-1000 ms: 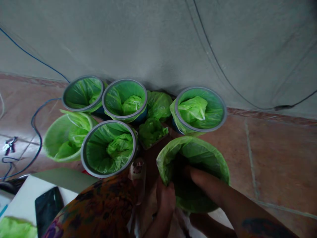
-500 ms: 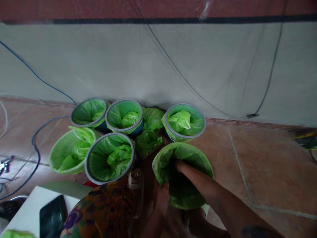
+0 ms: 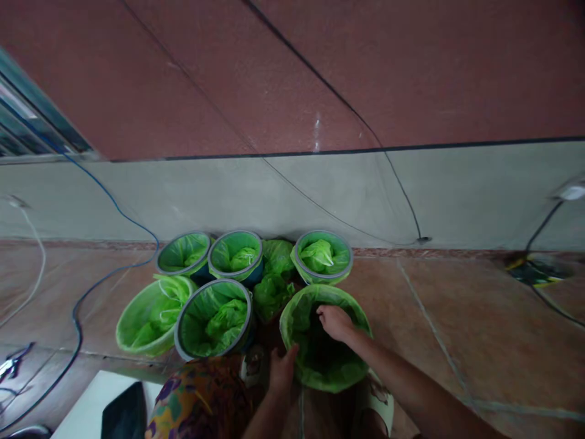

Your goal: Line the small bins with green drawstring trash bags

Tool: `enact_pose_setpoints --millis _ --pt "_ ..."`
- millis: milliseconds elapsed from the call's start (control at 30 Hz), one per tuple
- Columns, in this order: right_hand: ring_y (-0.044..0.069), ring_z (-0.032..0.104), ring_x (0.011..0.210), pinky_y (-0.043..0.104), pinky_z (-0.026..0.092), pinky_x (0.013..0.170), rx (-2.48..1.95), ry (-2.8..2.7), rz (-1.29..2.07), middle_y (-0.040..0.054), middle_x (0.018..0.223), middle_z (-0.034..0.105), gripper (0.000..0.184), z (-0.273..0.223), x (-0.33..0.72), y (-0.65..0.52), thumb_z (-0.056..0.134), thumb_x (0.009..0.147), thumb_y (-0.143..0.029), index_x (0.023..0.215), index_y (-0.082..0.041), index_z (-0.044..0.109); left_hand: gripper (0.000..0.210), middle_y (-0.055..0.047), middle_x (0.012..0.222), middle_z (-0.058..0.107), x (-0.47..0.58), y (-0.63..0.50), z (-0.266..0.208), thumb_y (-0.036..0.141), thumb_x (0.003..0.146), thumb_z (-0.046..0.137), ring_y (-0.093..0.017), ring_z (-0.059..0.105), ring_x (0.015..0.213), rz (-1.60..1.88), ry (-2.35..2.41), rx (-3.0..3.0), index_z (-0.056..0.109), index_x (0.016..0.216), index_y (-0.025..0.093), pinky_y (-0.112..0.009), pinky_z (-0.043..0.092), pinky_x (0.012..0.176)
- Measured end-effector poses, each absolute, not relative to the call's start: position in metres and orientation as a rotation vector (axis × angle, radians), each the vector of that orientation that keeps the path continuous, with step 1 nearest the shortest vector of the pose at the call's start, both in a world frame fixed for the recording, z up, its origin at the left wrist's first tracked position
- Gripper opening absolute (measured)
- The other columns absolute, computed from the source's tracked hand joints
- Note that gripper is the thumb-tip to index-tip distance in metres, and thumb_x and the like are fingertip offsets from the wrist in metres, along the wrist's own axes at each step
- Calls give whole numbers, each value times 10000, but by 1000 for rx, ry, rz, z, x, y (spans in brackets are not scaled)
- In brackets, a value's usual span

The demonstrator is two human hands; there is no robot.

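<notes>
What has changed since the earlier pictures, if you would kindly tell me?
The right hand has risen from deep inside the lined bin and now shows clearly. The view has tilted up, revealing more of the red wall. The left hand stays at the lined bin's left edge; the other bins stand as before.

Dim, flat light overall. Deep shadow inside the bin (image 3: 326, 379), below the right hand (image 3: 336, 322). Pale sheen on floor tiles (image 3: 50, 381) well left of it; white fitting (image 3: 572, 193) far right smeared.
</notes>
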State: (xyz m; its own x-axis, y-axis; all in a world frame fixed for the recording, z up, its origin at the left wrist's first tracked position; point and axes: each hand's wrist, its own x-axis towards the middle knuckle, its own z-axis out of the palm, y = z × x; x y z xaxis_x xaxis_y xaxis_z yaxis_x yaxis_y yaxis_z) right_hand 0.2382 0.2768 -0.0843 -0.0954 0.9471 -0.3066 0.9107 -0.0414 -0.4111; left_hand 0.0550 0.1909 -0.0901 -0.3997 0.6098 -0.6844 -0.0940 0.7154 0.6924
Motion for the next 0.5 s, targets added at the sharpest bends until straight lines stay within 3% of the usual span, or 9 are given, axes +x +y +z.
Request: enact_pose_setpoints --millis 133,233,333,400,500 --pt "252 661 906 326 475 766 -2404 -1731 673 160 947 702 286 -77 290 255 454 881 -271 952 -130 692 562 -190 1111 676 51 190 -91 269 681 723 -284 648 1048 699 1916 571 581 1186 66 -295 535 817" --pt "305 674 801 343 472 645 -2490 -1518 754 210 860 700 343 -87 320 229 533 822 -388 807 -89 699 372 -173 957 714 56 189 -100 212 665 704 -292 682 946 565 1877 718 659 1001 56 -275 541 710" --pt "266 681 811 303 467 646 -2340 -1504 828 166 875 712 252 -103 325 208 566 787 -329 855 -131 704 100 -134 800 724 61 189 -104 194 695 657 -293 694 874 473 1747 929 685 721 102 -267 526 635" --pt "239 680 804 285 463 662 -2269 -1488 856 128 838 715 209 -112 320 199 543 784 -271 842 -158 708 129 -96 717 716 61 193 -101 212 714 640 -286 695 854 446 1663 1046 667 610 142 -271 521 627" --pt "239 671 728 287 458 635 -2213 -1411 930 88 679 685 180 -121 311 184 563 741 -259 654 -168 691 150 -42 577 672 55 208 -89 230 680 676 -273 693 827 442 1651 1135 647 541 182 -280 524 651"
